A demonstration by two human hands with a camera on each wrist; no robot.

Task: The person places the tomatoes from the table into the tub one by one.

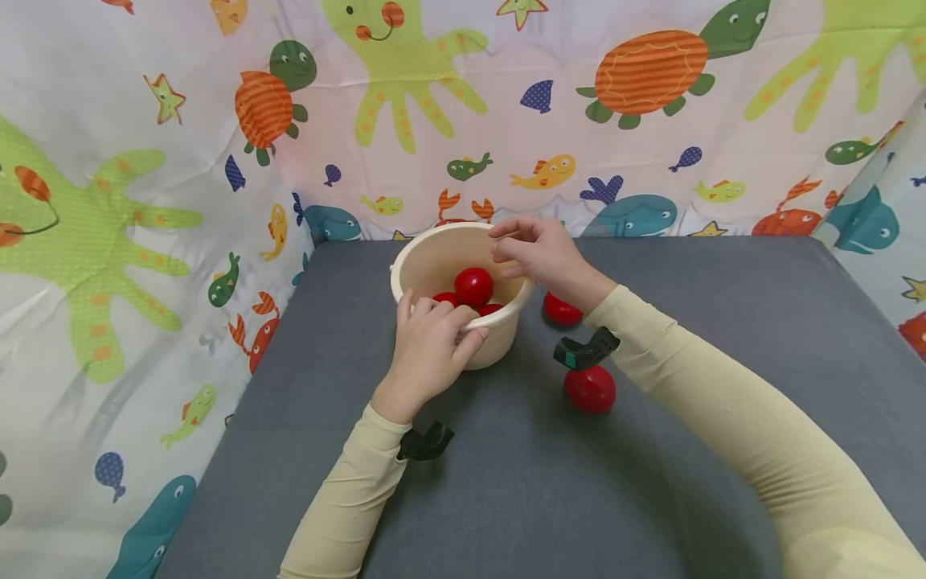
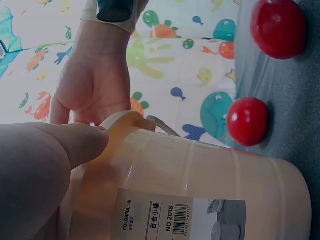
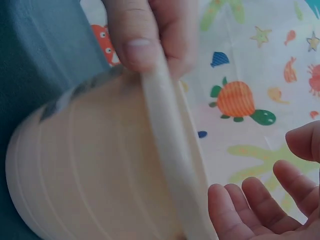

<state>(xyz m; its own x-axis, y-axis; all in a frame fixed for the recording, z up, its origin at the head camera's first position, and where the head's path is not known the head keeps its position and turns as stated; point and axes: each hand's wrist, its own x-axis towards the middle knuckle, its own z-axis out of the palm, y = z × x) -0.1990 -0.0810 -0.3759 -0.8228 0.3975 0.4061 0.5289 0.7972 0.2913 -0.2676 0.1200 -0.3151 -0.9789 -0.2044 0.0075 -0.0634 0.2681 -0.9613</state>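
Observation:
A cream plastic bucket [image 1: 495, 346] stands towards the back of the table, with several red tomatoes [image 1: 473, 287] inside. My left hand [image 1: 428, 347] grips its near-left rim; in the right wrist view that hand's thumb [image 3: 140, 52] presses the outside of the lip. Over the far-right rim hovers my right hand [image 1: 544, 256], its fingers loosely bent and holding nothing; the right wrist view shows those fingers [image 3: 265, 205] spread beside the rim. Right of the bucket, one tomato [image 1: 561, 310] lies partly hidden behind the right wrist, and another tomato [image 1: 590, 389] sits nearer me.
A grey cloth [image 1: 506, 482] covers the table. Behind and to the left hangs a curtain [image 1: 448, 185] printed with sea animals. The bucket's side carries a printed label [image 2: 180, 215], and a handle [image 2: 162, 125] shows at its rim.

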